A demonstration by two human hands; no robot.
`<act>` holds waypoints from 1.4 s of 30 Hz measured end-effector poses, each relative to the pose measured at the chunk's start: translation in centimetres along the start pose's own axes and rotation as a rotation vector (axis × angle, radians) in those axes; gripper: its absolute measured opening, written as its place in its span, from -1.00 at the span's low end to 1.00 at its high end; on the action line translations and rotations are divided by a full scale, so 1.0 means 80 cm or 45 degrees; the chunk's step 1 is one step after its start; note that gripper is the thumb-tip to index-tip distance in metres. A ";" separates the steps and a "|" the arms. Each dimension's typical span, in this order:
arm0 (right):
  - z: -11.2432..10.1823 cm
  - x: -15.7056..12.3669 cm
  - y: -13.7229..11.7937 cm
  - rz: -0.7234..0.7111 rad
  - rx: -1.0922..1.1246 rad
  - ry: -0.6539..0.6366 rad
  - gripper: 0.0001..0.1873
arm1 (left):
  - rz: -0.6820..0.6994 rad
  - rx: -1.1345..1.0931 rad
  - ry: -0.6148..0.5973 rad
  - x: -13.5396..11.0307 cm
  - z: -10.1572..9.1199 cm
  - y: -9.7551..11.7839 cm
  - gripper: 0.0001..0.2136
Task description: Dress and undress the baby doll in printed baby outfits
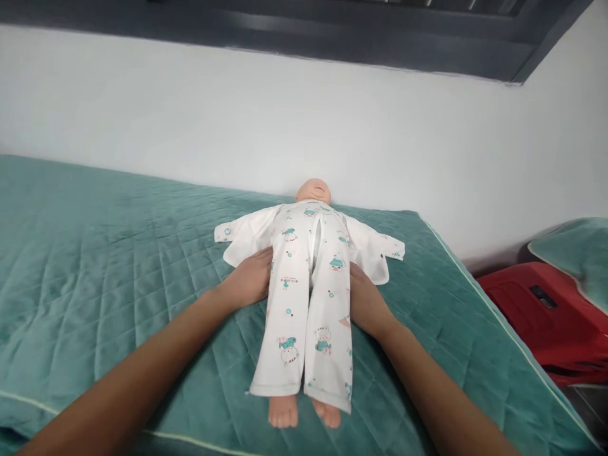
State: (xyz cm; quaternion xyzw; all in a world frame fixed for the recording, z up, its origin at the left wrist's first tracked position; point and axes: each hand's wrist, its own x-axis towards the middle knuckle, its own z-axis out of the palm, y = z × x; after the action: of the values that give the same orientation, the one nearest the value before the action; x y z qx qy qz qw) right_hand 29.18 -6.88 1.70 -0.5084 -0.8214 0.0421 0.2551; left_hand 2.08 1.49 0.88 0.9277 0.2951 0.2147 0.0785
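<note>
A baby doll (314, 189) lies on its back on a green quilted bedcover, its head near the wall and its feet towards me. White printed trousers (287, 304) cover its front from near the neck down, with bare feet (284, 411) sticking out of the hems. Beneath them, a white long-sleeved top (254, 231) is spread open to both sides. My left hand (249, 278) is closed against the trousers' left edge at hip height, fingertips tucked out of sight. Opposite it, my right hand (368, 301) is closed at the right edge, most of its fingers hidden behind the cloth.
The quilted bedcover (118, 272) spreads widely to the left and ends in a pale-piped edge on the right. A white wall (266, 120) rises behind the doll, below a dark frame (285, 31). Beyond the bed's right edge sits a red case (536, 310) beside more green fabric (579, 253).
</note>
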 end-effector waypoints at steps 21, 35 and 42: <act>-0.001 0.002 -0.011 0.041 -0.163 0.112 -0.77 | -0.015 -0.348 -0.154 0.028 -0.011 0.037 -0.82; -0.014 -0.009 -0.012 -0.103 -0.063 0.183 -0.76 | 0.107 -0.026 0.118 0.005 -0.008 0.025 -0.86; -0.022 -0.015 -0.015 -0.083 -0.026 0.144 -0.76 | 0.356 0.195 0.235 -0.041 -0.012 0.019 -0.81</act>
State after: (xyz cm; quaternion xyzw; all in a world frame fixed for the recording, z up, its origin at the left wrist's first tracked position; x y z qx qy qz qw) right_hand 29.43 -8.84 3.14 -0.4855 -0.8222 -0.0032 0.2971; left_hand 0.06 -1.64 1.01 0.9393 0.1847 0.2847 -0.0504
